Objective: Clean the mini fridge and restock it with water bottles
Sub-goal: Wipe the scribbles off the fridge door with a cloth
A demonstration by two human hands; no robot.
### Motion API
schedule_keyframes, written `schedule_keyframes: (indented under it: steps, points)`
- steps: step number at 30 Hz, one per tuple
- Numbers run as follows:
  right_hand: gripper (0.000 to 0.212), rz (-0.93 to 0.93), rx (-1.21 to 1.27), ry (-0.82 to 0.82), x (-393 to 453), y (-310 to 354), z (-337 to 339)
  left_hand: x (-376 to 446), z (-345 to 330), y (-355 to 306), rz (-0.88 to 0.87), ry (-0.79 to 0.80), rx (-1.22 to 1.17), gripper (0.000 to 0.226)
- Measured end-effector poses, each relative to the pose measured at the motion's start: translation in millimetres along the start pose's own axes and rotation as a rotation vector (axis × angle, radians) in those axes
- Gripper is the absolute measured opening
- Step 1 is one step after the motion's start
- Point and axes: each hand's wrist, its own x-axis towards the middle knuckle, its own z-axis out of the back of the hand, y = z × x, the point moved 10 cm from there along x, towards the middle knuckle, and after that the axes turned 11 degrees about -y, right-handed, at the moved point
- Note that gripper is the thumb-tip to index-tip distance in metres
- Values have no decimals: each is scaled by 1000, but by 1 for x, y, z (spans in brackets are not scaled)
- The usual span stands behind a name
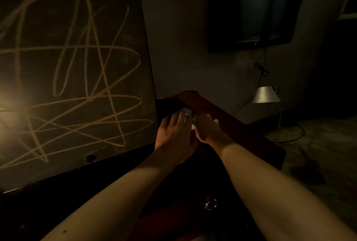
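The room is dim. Both my hands reach out over the top of a dark reddish wooden cabinet (222, 122). My left hand (173, 134) and my right hand (207, 128) meet around a small white thing (186, 114), perhaps a tissue or cloth. The fingers of both hands curl on it. A white scrap shows between the hands and past my right hand's knuckles. No fridge interior or water bottle shows clearly in this view.
A large dark mirror (77, 66) with scribbled lines leans at the left, with a glare of light at its left edge. A wall television (255, 8) hangs above. A lamp (266, 95) stands at the right on carpet. A metal ring handle (211, 203) sits below.
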Motion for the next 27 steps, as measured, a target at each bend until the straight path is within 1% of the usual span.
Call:
schedule_keyframes:
  steps: [2,3,7,9,11,15,18,20,24,27]
  points:
    - [32,28,-43,-9,-2,1,2,0,0,2,3,9,12,60]
    - [31,23,-22,-7,-4,-1,2,0,-1,2,0,21,21,61]
    - [32,-68,234,-29,-14,-12,13,-2,-1,3,-4,95,31,67]
    - [29,-41,323,-125,-21,-12,35,-3,3,0,-4,118,24,69]
    - [25,-4,358,-214,-36,-7,63,-5,10,-7,-14,131,17,70]
    - [23,7,480,-300,-68,2,113,-6,28,-16,27,171,-43,74]
    - [17,47,534,-359,-85,14,145,-13,32,-21,138,287,-237,79]
    - [22,70,570,-414,-96,24,164,-23,35,-25,212,333,-358,79]
    - [21,120,646,-552,-107,42,199,-30,50,-20,304,325,-597,58]
    - [22,108,732,-676,-108,49,222,-31,62,-5,308,344,-743,40]
